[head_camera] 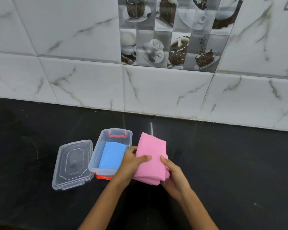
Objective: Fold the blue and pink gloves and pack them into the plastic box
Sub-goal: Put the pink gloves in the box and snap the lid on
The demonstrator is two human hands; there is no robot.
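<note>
Both hands (154,168) around folded pink glove (152,156), beside plastic box (96,156).

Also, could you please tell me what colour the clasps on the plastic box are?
Orange-red clasps, clearest in the head view.

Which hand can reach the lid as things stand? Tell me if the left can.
Probably yes, once freed. The left hand grips the pink glove with the right hand. The lid lies uncovered left of the box, so the left would cross over the box.
</note>
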